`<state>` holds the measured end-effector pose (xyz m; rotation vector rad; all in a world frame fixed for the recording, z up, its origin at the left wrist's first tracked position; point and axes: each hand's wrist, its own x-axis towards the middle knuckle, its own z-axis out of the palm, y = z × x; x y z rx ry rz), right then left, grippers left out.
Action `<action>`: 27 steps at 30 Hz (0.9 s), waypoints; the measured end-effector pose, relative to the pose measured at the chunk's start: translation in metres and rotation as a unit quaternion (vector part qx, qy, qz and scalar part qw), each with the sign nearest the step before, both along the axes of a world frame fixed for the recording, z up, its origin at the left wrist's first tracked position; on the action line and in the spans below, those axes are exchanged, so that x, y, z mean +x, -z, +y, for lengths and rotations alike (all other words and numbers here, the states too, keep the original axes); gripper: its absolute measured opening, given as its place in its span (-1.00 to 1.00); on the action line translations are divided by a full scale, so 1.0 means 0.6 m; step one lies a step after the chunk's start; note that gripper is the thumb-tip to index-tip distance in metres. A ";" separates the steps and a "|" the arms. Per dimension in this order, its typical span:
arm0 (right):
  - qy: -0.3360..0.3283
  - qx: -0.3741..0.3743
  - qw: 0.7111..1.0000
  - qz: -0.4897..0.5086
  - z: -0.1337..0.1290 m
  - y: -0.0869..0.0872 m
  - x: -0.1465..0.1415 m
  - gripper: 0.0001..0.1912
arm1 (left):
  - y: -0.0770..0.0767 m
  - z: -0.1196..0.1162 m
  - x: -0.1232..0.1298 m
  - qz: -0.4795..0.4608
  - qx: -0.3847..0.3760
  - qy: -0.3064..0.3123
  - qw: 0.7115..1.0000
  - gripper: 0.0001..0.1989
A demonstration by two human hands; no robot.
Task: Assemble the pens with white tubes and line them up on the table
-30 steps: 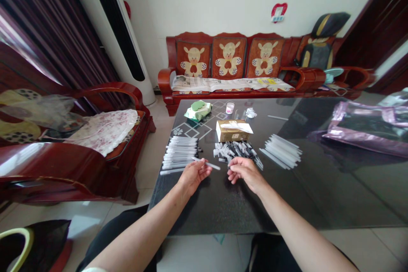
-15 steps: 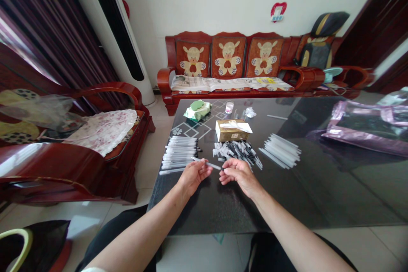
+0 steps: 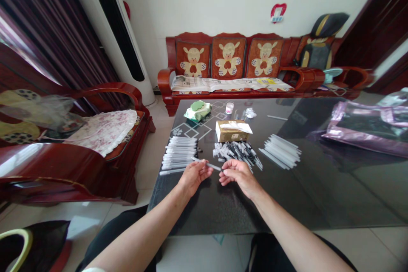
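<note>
Between my two hands a slim pale pen [image 3: 213,166] with a dark right end is held almost level above the table. The fingers of my left hand [image 3: 195,176] grip its middle-left part. My right hand [image 3: 237,174] pinches its dark end. A row of white pens [image 3: 180,153] lies just beyond my left hand. Black and clear pen parts [image 3: 240,152] are heaped behind my right hand, in front of a cardboard box [image 3: 232,131]. White tubes [image 3: 281,151] lie stacked to the right.
On the dark table [image 3: 287,204] are a green wipes pack [image 3: 198,111], a small white cup [image 3: 229,108], crumpled tissue [image 3: 250,112] and a lone white tube [image 3: 277,117]. A purple plastic bag [image 3: 366,127] lies at the right. Wooden seats stand beyond and to the left.
</note>
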<state>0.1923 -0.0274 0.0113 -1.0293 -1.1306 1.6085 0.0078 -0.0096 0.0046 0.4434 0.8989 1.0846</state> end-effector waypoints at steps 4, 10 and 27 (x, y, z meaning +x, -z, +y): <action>0.008 0.006 1.000 -0.010 0.000 0.001 -0.001 -0.83 | -0.004 -0.003 0.001 0.000 0.004 -0.003 1.000 -0.91; 0.016 0.011 0.999 -0.027 0.002 0.006 0.001 -0.82 | -0.005 -0.004 0.002 0.009 0.024 -0.005 1.000 -0.92; 0.022 0.006 0.997 -0.080 -0.001 0.007 -0.003 -0.71 | -0.009 -0.008 0.006 0.035 0.100 -0.016 0.994 -0.80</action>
